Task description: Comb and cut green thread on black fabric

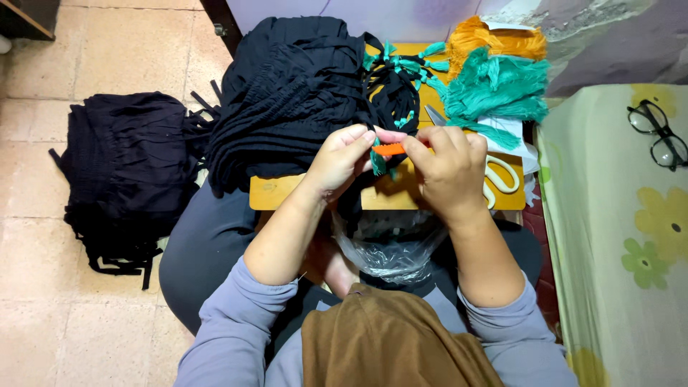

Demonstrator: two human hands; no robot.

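Both hands are meeting over the front edge of the small wooden board (287,193). Left hand (340,161) is pinching a narrow black fabric strip (390,107) with a teal yarn tassel (378,163) hanging just under its fingertips, while right hand (450,172) is closing thumb and forefinger on a short orange plastic tool (390,149) bridging the two. Working well here, to my judgement, means keeping the grips close together so the tassel is staying taut and centred on the strip. Loose teal yarn bundles (498,89) and orange yarn (494,39) are lying behind; white-handled scissors (502,175) are resting beside the right hand. Folded black garments (287,93) are piling on the board's left.
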